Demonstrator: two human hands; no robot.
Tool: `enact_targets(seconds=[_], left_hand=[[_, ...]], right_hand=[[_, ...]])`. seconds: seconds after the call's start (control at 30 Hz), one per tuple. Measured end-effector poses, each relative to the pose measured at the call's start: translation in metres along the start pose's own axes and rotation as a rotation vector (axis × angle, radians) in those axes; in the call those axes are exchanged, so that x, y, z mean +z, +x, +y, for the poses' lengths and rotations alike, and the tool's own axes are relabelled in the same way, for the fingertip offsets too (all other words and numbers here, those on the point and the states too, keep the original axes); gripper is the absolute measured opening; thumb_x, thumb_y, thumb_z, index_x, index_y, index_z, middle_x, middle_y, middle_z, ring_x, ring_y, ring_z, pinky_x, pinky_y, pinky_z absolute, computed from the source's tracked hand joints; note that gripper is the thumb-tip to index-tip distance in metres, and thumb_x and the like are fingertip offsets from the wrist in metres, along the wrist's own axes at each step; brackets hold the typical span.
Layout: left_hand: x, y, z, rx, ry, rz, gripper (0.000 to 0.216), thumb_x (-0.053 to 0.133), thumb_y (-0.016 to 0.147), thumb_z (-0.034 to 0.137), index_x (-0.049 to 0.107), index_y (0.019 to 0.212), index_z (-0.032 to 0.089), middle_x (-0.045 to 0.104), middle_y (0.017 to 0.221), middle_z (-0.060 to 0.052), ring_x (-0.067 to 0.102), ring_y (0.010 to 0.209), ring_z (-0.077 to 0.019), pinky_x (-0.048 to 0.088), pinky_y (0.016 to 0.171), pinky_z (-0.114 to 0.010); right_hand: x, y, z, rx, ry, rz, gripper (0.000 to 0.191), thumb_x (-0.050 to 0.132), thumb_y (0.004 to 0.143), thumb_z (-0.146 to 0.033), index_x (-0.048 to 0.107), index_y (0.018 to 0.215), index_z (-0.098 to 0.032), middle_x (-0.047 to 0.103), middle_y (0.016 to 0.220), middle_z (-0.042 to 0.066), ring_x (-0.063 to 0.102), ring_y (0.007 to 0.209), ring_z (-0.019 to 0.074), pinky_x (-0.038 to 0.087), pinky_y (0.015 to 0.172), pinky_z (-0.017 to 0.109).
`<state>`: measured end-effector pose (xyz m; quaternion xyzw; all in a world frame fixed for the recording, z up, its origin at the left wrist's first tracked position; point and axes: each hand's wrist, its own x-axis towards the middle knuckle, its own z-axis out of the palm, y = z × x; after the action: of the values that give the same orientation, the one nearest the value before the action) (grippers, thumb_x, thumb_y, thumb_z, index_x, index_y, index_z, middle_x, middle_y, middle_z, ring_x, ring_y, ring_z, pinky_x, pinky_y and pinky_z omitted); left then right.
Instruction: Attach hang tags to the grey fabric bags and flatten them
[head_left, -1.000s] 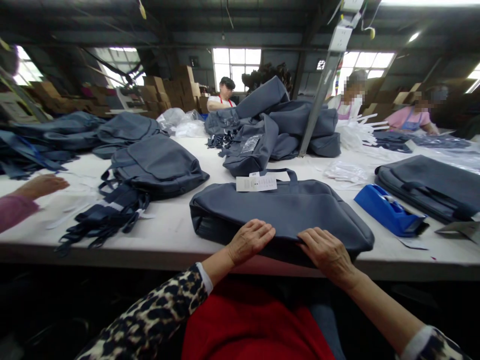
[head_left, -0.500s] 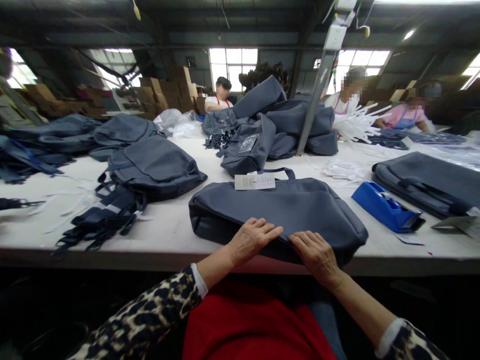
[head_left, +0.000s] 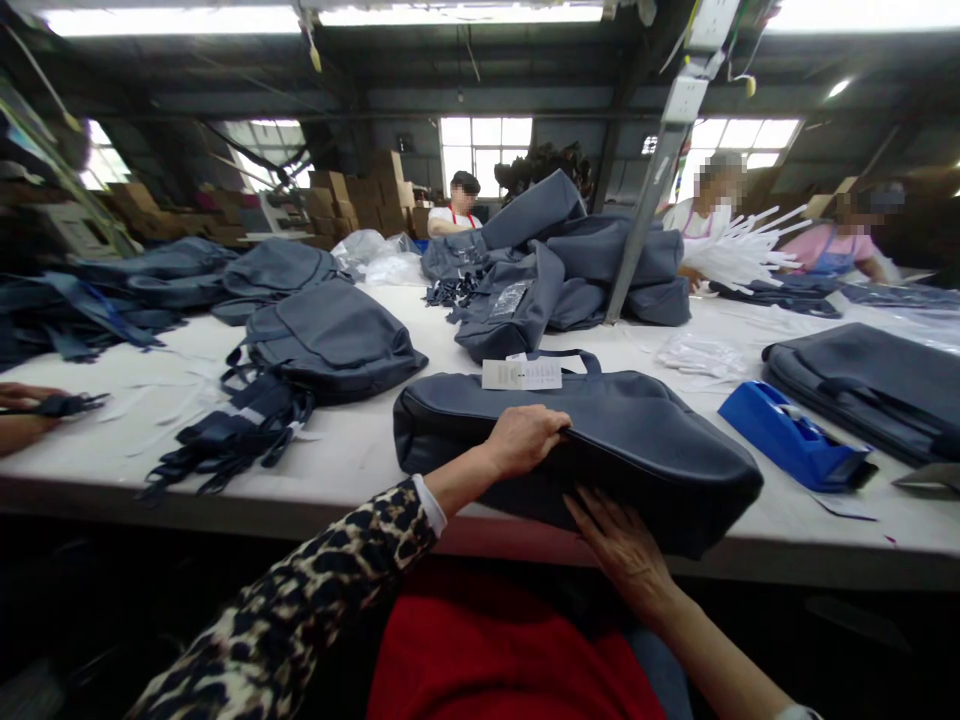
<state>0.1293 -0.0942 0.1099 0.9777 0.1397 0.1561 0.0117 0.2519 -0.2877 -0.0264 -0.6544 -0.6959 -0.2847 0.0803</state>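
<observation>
A dark blue-grey bag (head_left: pixel 622 425) lies in front of me at the table's near edge, its front side lifted and tilted toward me. My left hand (head_left: pixel 527 437) is closed on the bag's front upper edge, fingers curled over the seam. Lower down, my right hand (head_left: pixel 616 540) lies with fingers stretched out against the underside of the bag's near face; its fingertips are partly in shadow. A white paper tag (head_left: pixel 521 374) rests on top of the bag, beside its carry handle (head_left: pixel 589 362).
A blue tape dispenser (head_left: pixel 795 440) and a flat bag (head_left: pixel 862 380) lie to the right. On the left are another bag (head_left: pixel 337 340) and bundled straps (head_left: pixel 240 425). A metal post (head_left: pixel 637 230) rises by the piled bags (head_left: pixel 540 290). A co-worker's hand (head_left: pixel 26 410) shows far left.
My left hand has gripped and raised the bag's front edge. My right hand has moved down off that edge onto the lower near face. A co-worker's hand has appeared at the left.
</observation>
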Motion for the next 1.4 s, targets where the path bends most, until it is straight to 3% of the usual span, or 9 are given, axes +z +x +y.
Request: enact_targets(seconds=[0.23,0.43,0.57,0.7,0.9,1.03,1.17,1.27,1.4], left_hand=[[-0.009,0.009,-0.004,-0.004,-0.078,-0.038,0.02,0.057,0.091,0.034,0.069,0.106,0.027,0.073,0.094,-0.002,0.068,0.088,-0.0199,0.048,0.075,-0.026],[-0.049,0.035,-0.007,-0.005,-0.153,0.052,0.02,0.059,0.089,0.033,0.072,0.102,0.026,0.074,0.092,-0.001,0.067,0.089,-0.0201,0.046,0.073,-0.025],[-0.089,0.057,-0.005,0.03,-0.214,0.069,0.019,0.062,0.086,0.03,0.073,0.1,0.024,0.072,0.086,0.001,0.065,0.084,-0.0167,0.043,0.071,-0.022],[-0.119,0.065,0.003,0.139,-0.235,0.052,0.017,0.064,0.084,0.027,0.073,0.097,0.022,0.07,0.081,0.002,0.063,0.079,-0.0147,0.04,0.068,-0.021],[-0.13,0.046,0.019,0.239,-0.24,0.054,0.012,0.063,0.085,0.025,0.072,0.091,0.02,0.068,0.077,0.003,0.061,0.075,-0.0133,0.039,0.067,-0.02],[-0.127,0.036,0.025,0.261,-0.222,0.048,0.012,0.06,0.088,0.025,0.07,0.09,0.019,0.068,0.079,0.001,0.062,0.077,-0.0142,0.04,0.069,-0.02],[-0.124,0.024,0.032,0.21,-0.152,0.051,0.032,0.054,0.09,0.046,0.068,0.104,0.02,0.07,0.096,-0.004,0.064,0.09,-0.0208,0.045,0.077,-0.027],[-0.119,0.003,0.033,0.194,-0.04,0.082,0.083,0.065,0.073,0.065,0.045,0.14,0.019,0.06,0.129,-0.012,0.057,0.111,-0.0292,0.045,0.09,-0.038],[-0.112,-0.032,0.023,0.107,0.121,0.093,0.112,0.075,0.063,0.051,0.016,0.153,0.019,0.036,0.152,-0.014,0.041,0.13,-0.0346,0.035,0.105,-0.05]], right_hand=[[0.0,0.017,0.009,-0.027,-0.011,0.01,0.058,0.055,0.087,-0.019,0.044,0.144,-0.021,0.048,0.147,0.009,0.046,0.13,0.0289,0.039,0.1,0.046],[-0.061,0.054,0.036,0.019,-0.062,0.157,0.047,0.045,0.093,-0.01,0.049,0.138,-0.021,0.061,0.134,0.009,0.052,0.12,0.0263,0.034,0.101,0.044],[-0.107,0.089,0.068,0.032,-0.116,0.221,0.026,0.048,0.093,-0.012,0.064,0.112,-0.019,0.071,0.101,0.008,0.06,0.092,0.0227,0.038,0.089,0.039],[-0.142,0.115,0.091,0.093,-0.156,0.235,0.009,0.055,0.09,-0.018,0.063,0.089,-0.021,0.065,0.08,0.004,0.056,0.075,0.0206,0.038,0.072,0.035],[-0.165,0.128,0.103,0.133,-0.154,0.359,0.01,0.066,0.079,-0.019,0.063,0.087,-0.024,0.059,0.117,0.01,0.051,0.105,0.0311,0.04,0.083,0.042],[-0.165,0.136,0.114,-0.045,-0.032,0.349,0.019,0.062,0.08,-0.014,0.057,0.097,-0.021,0.058,0.125,0.013,0.05,0.118,0.03,0.037,0.101,0.047],[-0.167,0.145,0.126,-0.056,-0.01,0.192,0.044,0.069,0.075,-0.013,0.053,0.116,-0.018,0.064,0.096,0.005,0.058,0.091,0.024,0.045,0.084,0.038],[-0.172,0.147,0.13,-0.027,-0.063,0.042,0.029,0.074,0.076,-0.017,0.06,0.101,-0.021,0.063,0.096,0.004,0.057,0.089,0.0238,0.043,0.077,0.035],[-0.175,0.147,0.129,-0.004,-0.078,-0.025,0.019,0.077,0.077,-0.023,0.062,0.089,-0.022,0.062,0.092,0.002,0.055,0.089,0.0224,0.04,0.075,0.033]])
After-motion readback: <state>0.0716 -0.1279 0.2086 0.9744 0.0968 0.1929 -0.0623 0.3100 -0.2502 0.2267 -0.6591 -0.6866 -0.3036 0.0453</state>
